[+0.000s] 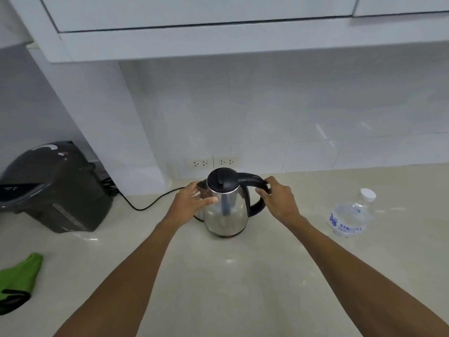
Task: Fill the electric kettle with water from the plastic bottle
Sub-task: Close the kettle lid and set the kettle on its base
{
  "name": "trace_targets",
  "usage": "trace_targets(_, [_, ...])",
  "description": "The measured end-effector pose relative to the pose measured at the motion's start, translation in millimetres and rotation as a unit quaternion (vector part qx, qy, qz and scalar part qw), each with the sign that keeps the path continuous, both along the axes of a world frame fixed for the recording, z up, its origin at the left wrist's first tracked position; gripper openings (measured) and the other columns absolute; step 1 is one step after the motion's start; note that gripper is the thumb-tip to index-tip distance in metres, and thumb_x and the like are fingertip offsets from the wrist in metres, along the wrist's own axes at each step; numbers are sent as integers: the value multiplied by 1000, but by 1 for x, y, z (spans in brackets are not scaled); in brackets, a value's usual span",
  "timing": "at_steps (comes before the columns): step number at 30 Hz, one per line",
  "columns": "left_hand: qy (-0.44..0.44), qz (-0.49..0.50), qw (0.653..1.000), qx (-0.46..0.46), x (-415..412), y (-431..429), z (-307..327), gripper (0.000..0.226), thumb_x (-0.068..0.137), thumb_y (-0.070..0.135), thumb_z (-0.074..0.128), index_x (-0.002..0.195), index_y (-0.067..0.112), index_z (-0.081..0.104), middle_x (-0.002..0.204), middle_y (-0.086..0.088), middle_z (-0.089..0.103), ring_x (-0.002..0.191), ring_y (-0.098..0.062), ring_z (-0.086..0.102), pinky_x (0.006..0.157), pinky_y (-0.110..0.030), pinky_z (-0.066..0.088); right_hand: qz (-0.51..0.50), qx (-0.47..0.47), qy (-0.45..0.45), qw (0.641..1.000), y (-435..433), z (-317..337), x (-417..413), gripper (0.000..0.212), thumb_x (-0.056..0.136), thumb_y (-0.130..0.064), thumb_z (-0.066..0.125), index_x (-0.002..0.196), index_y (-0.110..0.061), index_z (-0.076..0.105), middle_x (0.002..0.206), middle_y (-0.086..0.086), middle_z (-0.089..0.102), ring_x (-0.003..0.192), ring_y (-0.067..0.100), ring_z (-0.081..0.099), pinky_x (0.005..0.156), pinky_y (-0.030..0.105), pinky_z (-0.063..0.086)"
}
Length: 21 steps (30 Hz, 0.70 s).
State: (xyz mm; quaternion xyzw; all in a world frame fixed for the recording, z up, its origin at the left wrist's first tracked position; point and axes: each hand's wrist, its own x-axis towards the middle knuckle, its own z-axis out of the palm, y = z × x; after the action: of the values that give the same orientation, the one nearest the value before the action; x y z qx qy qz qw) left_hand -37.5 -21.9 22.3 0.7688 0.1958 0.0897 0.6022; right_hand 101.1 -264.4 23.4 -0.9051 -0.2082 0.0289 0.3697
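A stainless steel electric kettle [224, 212] with a black lid and black handle stands upright on the beige counter [218, 276], lid down. My left hand [192, 199] presses against the kettle's left side by the spout, fingers spread on the steel. My right hand [277, 199] wraps around the black handle on the right. A clear plastic water bottle [349, 216] with a white cap and blue label stands to the right of the kettle, capped, apart from both hands.
A dark grey hot-water dispenser [56, 188] stands at the left with its black cord [148, 203] running along the counter. A green cloth [19, 280] lies at the near left. Wall sockets [212, 162] sit behind the kettle. White cabinets hang above.
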Motion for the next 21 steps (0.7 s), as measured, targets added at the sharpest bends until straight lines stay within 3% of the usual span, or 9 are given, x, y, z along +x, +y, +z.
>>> trace_targets(4, [11, 2, 1000, 2, 23, 17, -8, 57, 78, 18, 91, 128, 23, 65, 114, 5, 76, 105, 4, 72, 80, -9, 54, 10, -2, 4, 1000, 19, -12, 26, 33, 97, -35, 62, 120, -12, 58, 95, 13, 72, 88, 31, 67, 76, 38, 52])
trace_targets(9, [29, 9, 1000, -6, 38, 28, -22, 53, 77, 18, 92, 123, 24, 66, 110, 3, 78, 107, -2, 73, 81, -11, 55, 17, -7, 16, 1000, 28, -31, 44, 34, 96, -38, 63, 118, -12, 58, 94, 13, 72, 89, 33, 67, 77, 40, 54])
trace_targets(15, [38, 17, 999, -19, 48, 26, -34, 55, 75, 20, 93, 123, 18, 66, 106, 7, 78, 111, -10, 73, 95, -22, 54, 19, -15, 23, 999, 25, -38, 53, 35, 97, -37, 62, 120, -11, 58, 95, 14, 72, 89, 33, 66, 71, 34, 48])
trace_targets(21, [41, 6, 999, -31, 50, 21, -43, 57, 74, 17, 95, 123, 19, 66, 111, 1, 79, 117, -17, 71, 109, -43, 52, 13, -13, 45, 999, 11, -43, 48, 35, 96, -37, 64, 120, -12, 57, 97, 15, 72, 89, 32, 68, 77, 39, 55])
